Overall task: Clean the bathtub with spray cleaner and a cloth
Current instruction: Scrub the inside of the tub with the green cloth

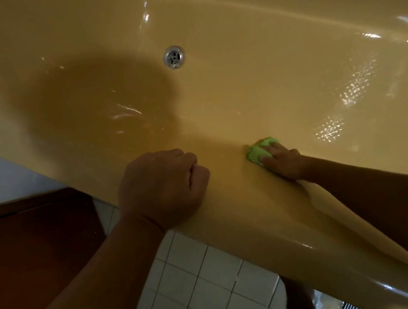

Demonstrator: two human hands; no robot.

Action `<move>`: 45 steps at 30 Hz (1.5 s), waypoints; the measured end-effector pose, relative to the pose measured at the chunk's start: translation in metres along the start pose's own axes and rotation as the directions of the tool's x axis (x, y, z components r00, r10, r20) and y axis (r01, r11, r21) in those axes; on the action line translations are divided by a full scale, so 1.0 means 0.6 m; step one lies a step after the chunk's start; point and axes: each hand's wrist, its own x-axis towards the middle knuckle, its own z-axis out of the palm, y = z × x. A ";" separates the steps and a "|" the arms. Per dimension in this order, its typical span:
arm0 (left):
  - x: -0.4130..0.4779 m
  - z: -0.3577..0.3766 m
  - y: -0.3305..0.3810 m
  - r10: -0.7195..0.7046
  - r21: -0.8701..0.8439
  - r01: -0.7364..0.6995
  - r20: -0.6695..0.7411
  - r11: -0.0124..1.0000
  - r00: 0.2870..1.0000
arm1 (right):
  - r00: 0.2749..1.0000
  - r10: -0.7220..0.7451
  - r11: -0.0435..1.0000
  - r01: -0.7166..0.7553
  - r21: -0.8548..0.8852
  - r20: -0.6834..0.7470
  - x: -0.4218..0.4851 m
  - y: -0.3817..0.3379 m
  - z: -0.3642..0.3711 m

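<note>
The wiping step is in hand. The right hand (pixel 283 161) reaches over the near rim of the bathtub (pixel 274 48) and presses the green cloth (pixel 257 151) against the inner near wall, just below that rim. Its fingers (pixel 273 146) lie fairly straight and close together across the bunched cloth, pushing it flat onto the surface rather than gripping it; where the thumb lies cannot be seen.

The left hand (pixel 162 185) rests on the near rim as a closed fist, its fingers curled tight on nothing, apparently bracing the person who leans over the tub. The drain (pixel 173 57) sits well away from the cloth, out on the tub floor toward the far wall. Glints on the floor toward the right end suggest that part is wet. No spray bottle is in view. Tiled floor (pixel 204 275) shows below the near rim, with a dark brown panel (pixel 24 251) to its left.

By my reckoning spraying is done for this patch and scrubbing is only partly through. The next move calls for firm, steady pressure through flat fingers while the cloth slides along the near wall and down toward the tub floor, with the fist carrying the body's weight on a rim that may be slippery.
</note>
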 end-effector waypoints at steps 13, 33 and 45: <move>0.005 -0.002 -0.025 -0.036 0.005 0.036 -0.008 0.999 0.999 | 0.954 -0.296 0.903 0.263 0.341 0.047 -0.239 -0.078 -0.009; 0.020 -0.021 -0.081 0.019 0.031 -0.019 0.024 0.999 1.000 | 0.950 -0.312 0.926 0.301 0.229 0.011 -0.171 -0.146 -0.014; 0.031 -0.031 -0.167 0.094 0.073 -0.097 0.052 0.993 0.994 | 0.981 -0.193 0.956 0.190 0.221 -0.011 0.016 -0.196 0.020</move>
